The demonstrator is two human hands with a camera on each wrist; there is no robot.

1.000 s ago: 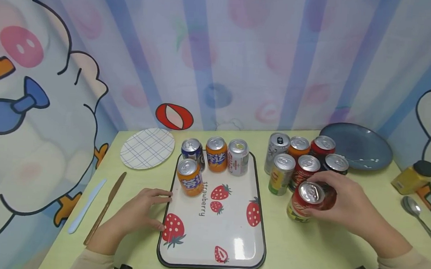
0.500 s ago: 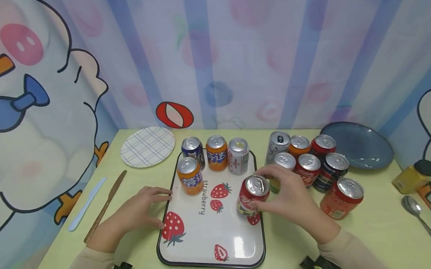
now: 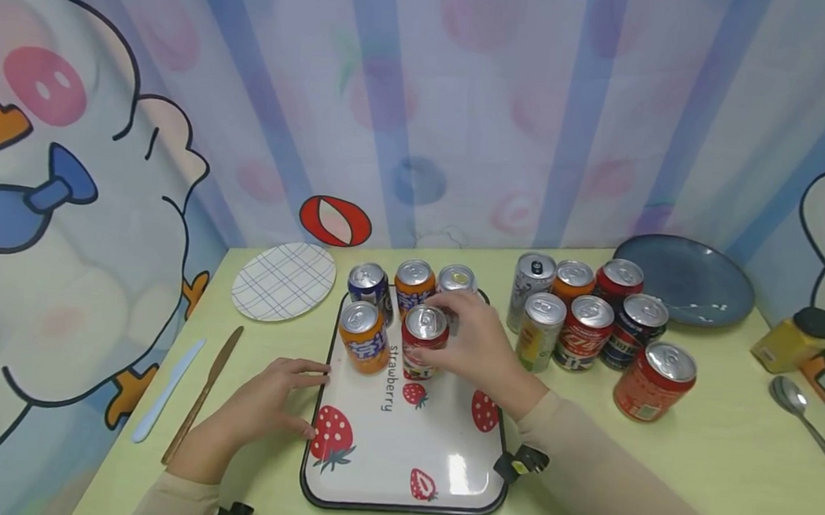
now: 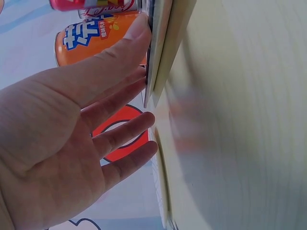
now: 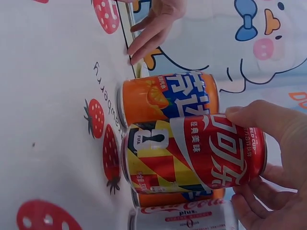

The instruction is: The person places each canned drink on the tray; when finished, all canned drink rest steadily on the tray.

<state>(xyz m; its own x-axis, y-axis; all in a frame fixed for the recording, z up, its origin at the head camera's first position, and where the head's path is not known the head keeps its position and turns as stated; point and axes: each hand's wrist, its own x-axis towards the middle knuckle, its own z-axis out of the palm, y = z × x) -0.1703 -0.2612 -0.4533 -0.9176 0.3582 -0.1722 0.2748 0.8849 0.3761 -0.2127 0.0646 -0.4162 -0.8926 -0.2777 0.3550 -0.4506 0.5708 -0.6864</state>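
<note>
In the head view my right hand (image 3: 478, 340) grips a red cola can (image 3: 422, 354) near its top, with the thumb on the near side. The upright can is over the white strawberry tray (image 3: 378, 472), just right of a front orange soda can (image 3: 364, 347); whether its base touches the tray is unclear. Behind it are a dark blue can (image 3: 368, 282), another orange can (image 3: 414, 283) and a silver cola can (image 3: 457, 278), partly hidden by my hand. My left hand (image 3: 257, 409) rests at the tray's left edge, fingers extended, as the left wrist view also shows.
Right of the tray stand several cans, including a yellow-green can (image 3: 539, 336) and a red can (image 3: 654, 386). A blue plate (image 3: 702, 279), yellow jar (image 3: 793, 340) and spoon (image 3: 794, 399) lie farther right. Left are a checked plate (image 3: 283, 281) and two knives, one brown (image 3: 210, 379).
My right hand has carried the red cola can left from the can group onto the tray area, beside the front orange can. The left hand has stayed at the tray's edge.
</note>
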